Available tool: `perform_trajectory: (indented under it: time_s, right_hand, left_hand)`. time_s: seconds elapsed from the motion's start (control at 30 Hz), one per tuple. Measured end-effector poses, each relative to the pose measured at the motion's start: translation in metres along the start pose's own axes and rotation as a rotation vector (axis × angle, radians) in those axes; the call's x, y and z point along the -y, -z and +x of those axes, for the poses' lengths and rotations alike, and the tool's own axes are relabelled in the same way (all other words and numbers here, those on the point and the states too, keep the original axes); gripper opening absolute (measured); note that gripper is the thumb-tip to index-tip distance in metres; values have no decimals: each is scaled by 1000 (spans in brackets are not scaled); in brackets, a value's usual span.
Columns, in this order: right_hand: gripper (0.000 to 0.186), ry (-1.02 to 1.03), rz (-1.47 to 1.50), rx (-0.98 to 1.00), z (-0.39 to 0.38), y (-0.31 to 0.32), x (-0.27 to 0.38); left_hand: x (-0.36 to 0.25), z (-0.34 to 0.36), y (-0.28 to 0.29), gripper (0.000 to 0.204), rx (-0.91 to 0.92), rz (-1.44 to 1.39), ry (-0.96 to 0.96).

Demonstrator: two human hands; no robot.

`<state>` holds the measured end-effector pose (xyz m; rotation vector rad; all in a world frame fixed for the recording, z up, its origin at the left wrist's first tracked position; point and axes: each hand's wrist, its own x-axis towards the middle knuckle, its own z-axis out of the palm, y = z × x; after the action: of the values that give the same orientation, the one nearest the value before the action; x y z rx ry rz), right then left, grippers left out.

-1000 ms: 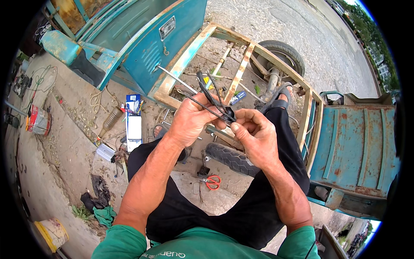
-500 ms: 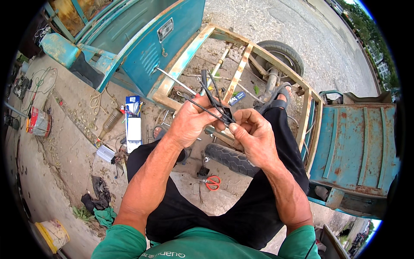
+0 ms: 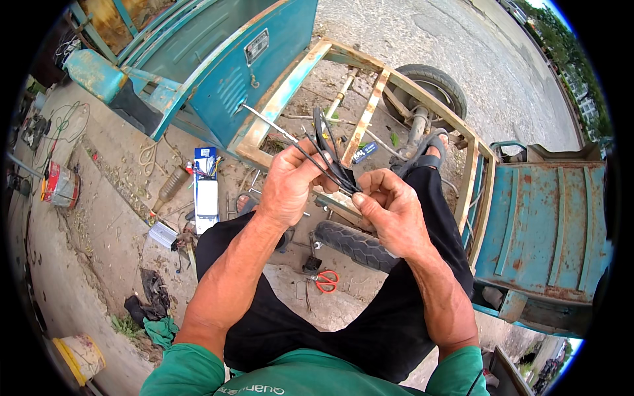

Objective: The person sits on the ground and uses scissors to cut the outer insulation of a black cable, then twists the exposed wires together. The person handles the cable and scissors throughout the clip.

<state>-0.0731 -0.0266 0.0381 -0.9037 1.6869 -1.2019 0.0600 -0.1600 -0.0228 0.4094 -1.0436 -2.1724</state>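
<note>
Both of my hands are raised over my lap around a small bundle of black cables [image 3: 341, 177]. My left hand [image 3: 290, 181] is closed, pinching the cables between thumb and fingers. Loose cable ends stick up past its fingertips. My right hand [image 3: 389, 204] is closed too, its thumb and forefinger gripping the lower right end of the same bundle. Whatever joins the cables there is hidden by the fingers. Behind the hands stands the bare metal frame [image 3: 364, 115] of a cart, paint worn and rusty.
Red-handled scissors [image 3: 326, 281] lie on the ground between my legs, near a tyre [image 3: 353, 245]. At left are a blue-and-white box [image 3: 206, 191], a silver finned unit [image 3: 162, 235] and a paint bucket [image 3: 61, 185]. A rusty teal panel [image 3: 541, 224] stands at right.
My left hand has shifted slightly, its fingers moving along the cables, and the loose ends now stand closer together. My right hand keeps its pinch in nearly the same place.
</note>
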Motion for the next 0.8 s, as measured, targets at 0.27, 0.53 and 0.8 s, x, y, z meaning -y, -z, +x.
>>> perform_trajectory:
  time_s: [0.27,0.53,0.8]
  right_hand:
    - [25,56,-156,0,-2,-2,-3]
    - [25,61,-173,-20,-2,1,-2]
    - [22,21,-88,-24,-2,2,4]
  left_hand:
    - [-1,-1,-2,20,-58,-66,50]
    - [-2,0,6,21,42,-150,76]
    - [-11,-1,4,35,168,-131,39]
